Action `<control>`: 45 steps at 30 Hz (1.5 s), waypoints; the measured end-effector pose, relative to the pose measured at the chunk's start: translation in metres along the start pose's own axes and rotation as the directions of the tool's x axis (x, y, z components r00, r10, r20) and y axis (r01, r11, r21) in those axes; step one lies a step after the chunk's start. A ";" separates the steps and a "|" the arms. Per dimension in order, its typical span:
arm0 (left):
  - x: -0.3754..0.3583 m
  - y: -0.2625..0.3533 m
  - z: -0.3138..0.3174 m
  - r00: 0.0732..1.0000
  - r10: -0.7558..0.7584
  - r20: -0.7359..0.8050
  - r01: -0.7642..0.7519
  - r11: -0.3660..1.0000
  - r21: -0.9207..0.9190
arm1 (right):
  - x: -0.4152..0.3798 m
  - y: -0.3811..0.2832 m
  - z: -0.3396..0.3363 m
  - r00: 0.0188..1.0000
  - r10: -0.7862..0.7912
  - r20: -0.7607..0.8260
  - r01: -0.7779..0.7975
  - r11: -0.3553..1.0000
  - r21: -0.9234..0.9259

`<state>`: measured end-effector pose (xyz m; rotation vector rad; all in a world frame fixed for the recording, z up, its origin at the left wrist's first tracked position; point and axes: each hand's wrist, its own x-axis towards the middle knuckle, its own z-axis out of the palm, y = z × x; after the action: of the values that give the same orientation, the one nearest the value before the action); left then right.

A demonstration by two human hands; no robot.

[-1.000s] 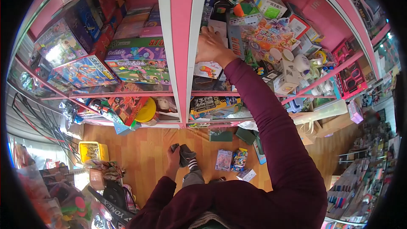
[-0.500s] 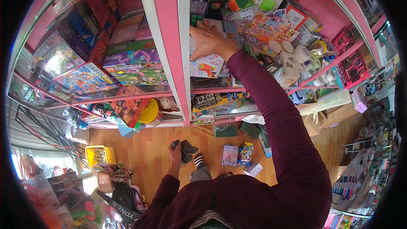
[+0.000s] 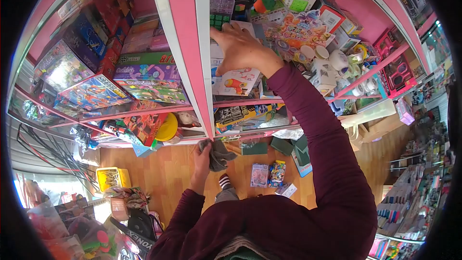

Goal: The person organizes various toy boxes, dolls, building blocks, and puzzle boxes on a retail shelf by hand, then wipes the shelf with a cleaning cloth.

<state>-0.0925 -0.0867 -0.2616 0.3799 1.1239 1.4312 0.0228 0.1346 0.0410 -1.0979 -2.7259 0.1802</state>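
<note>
My right hand (image 3: 248, 53) reaches into the right-hand cabinet, fingers and thumb spread over a white box (image 3: 234, 84) with an orange toy pictured on it. The hand seems to rest on the box; its fingertips lie near a dark cube puzzle with green squares (image 3: 220, 19). Lower down, in front of the cabinet, my left hand (image 3: 202, 162) is closed around a bunched grey cloth (image 3: 220, 156). The cloth hangs close to the bottom edge of the pink frame, above the wooden floor.
Pink-framed shelves hold game boxes (image 3: 149, 78), toys and a yellow round lid (image 3: 166, 127). A pink upright post (image 3: 200, 58) divides the cabinet. On the floor are small toy packs (image 3: 277, 173), green boxes (image 3: 253, 149), a yellow basket (image 3: 113, 178) and a black bag (image 3: 134, 221).
My left hand has risen with the cloth toward the cabinet's lower edge. My right hand stays over the white box, its wrist shifted slightly right. The view has shifted a little.
</note>
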 end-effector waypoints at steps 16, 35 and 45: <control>0.052 0.187 0.063 0.379 0.874 0.305 -0.699 0.054 0.713 | 0.020 0.008 -0.030 0.995 -0.088 -0.053 0.082 0.991 -0.109; 0.088 0.177 0.077 0.305 0.913 0.271 -0.599 -0.037 0.800 | -0.024 0.013 -0.109 0.934 -0.315 -0.168 0.280 0.939 -0.199; 0.090 0.177 0.079 0.243 0.930 0.277 -0.618 -0.072 0.783 | -0.107 0.008 -0.125 0.937 -0.276 -0.214 0.253 0.959 -0.131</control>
<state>-0.1539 0.0583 -0.1169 1.8595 2.0472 1.9739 0.1315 0.0707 0.1466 -0.7090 -2.6574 -0.1213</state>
